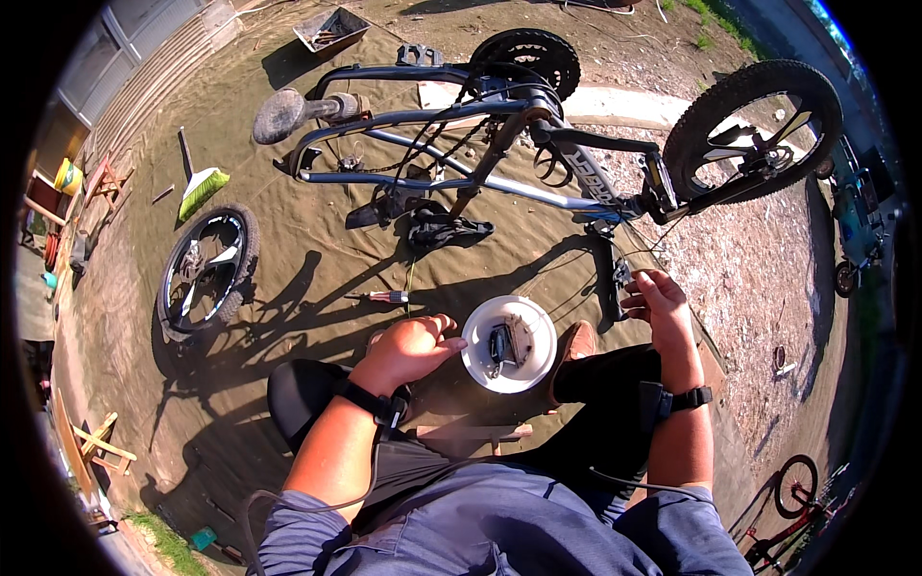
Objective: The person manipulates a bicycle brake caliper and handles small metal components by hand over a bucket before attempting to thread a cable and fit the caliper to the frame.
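A white bowl [468,363] stands on the ground between my knees, with dark and metallic small parts [501,344] inside. Just at its left rim is my left hand [413,346], thumb and bent fingers apart, with nothing visible between them. My right hand [658,302] is farther right, beside the handlebar end [613,288]. Its fingers are curled; whatever they may hold is too small to make out. In front of me a bicycle frame [523,187] rests upside down, its saddle [449,230] on the ground cloth and one wheel [754,134] fitted at right.
A detached wheel [209,274] lies left, near a green-bristled brush [204,192]. A screwdriver-like tool [384,297] lies beyond my left hand. A metal box [330,34] of tools sits far left. Another bicycle [797,499] is at lower right. Gravel [759,278] borders the cloth.
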`<state>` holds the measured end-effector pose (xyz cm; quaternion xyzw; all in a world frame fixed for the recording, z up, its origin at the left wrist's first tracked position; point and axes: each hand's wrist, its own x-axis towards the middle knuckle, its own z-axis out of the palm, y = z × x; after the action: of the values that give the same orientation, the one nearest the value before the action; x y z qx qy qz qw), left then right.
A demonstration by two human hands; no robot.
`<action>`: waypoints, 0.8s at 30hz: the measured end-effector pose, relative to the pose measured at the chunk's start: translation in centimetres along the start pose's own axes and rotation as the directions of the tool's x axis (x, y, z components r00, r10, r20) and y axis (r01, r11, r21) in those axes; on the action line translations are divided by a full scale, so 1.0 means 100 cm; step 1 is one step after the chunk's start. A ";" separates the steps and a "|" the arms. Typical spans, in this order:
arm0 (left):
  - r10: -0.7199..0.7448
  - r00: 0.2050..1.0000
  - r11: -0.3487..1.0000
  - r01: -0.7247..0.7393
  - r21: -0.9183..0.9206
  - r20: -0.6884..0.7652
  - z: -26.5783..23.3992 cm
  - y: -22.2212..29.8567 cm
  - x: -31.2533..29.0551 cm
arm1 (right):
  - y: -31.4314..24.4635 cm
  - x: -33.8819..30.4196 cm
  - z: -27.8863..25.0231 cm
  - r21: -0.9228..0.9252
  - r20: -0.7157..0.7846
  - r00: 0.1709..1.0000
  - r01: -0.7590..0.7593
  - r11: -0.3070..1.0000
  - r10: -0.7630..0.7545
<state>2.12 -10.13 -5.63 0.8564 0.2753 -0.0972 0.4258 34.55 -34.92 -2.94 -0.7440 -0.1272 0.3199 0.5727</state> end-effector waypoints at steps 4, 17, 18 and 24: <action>-0.040 0.998 0.999 0.040 -0.001 0.042 -0.002 0.001 0.000 | -0.001 0.000 0.000 0.001 -0.003 1.000 -0.004 1.000 0.004; 0.030 0.999 1.000 -0.030 -0.003 -0.023 0.003 -0.004 0.002 | 0.001 0.001 -0.001 0.013 0.001 1.000 0.001 1.000 -0.001; 0.027 0.999 1.000 -0.027 -0.002 -0.025 0.003 -0.004 0.001 | 0.000 0.001 -0.001 0.012 0.001 1.000 0.001 1.000 -0.001; 0.011 1.000 1.000 -0.011 -0.001 -0.024 0.004 -0.004 0.001 | -0.003 -0.001 0.001 0.018 0.006 1.000 0.001 1.000 -0.001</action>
<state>2.04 -10.19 -6.16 0.8590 0.2756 -0.0842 0.4232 34.45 -34.80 -2.69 -0.7377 -0.1262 0.3230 0.5792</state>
